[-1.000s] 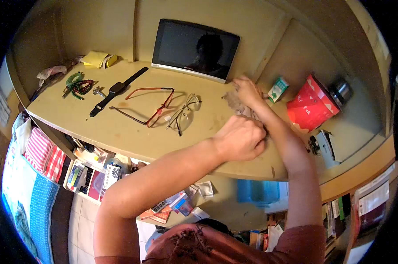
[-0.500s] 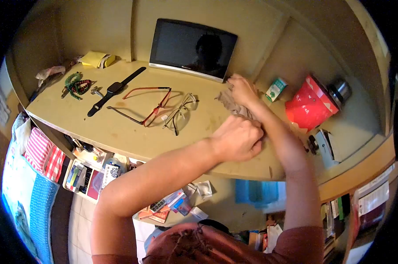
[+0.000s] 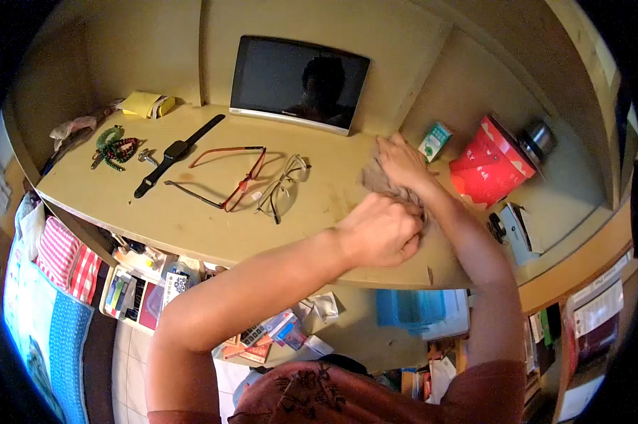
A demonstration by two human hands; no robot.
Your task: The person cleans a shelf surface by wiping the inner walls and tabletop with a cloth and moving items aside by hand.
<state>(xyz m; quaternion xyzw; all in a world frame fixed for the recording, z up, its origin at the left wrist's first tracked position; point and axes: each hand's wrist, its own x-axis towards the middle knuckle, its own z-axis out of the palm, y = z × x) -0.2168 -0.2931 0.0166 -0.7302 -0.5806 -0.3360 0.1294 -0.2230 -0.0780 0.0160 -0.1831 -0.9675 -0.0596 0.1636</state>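
My right hand [image 3: 402, 164] presses on a crumpled grey-brown cloth [image 3: 375, 178] lying on the desk, its fingers bent over the cloth's far part. Close in front, my left hand [image 3: 381, 230] is closed in a fist at the near end of the cloth; what its fingers hold, if anything, is hidden. Right of my right hand stands a small green-and-white box [image 3: 435, 141]. To the left lie clear-framed glasses [image 3: 283, 187] and red-framed glasses [image 3: 245, 181]. A tablet [image 3: 299, 85] leans on the back panel.
A black smartwatch [image 3: 177, 150], bead bracelets [image 3: 115, 150] and a yellow packet [image 3: 146, 104] lie at the desk's left. A red bucket-shaped container [image 3: 490, 166] and a dark metallic cylinder [image 3: 537, 138] are at the right. Below the front edge are a blue bin [image 3: 410, 309] and an organiser tray [image 3: 127, 293].
My right hand has moved right and nearer to me with the cloth, away from the tablet. My left fist stays about where it was. The whole view has shifted slightly.
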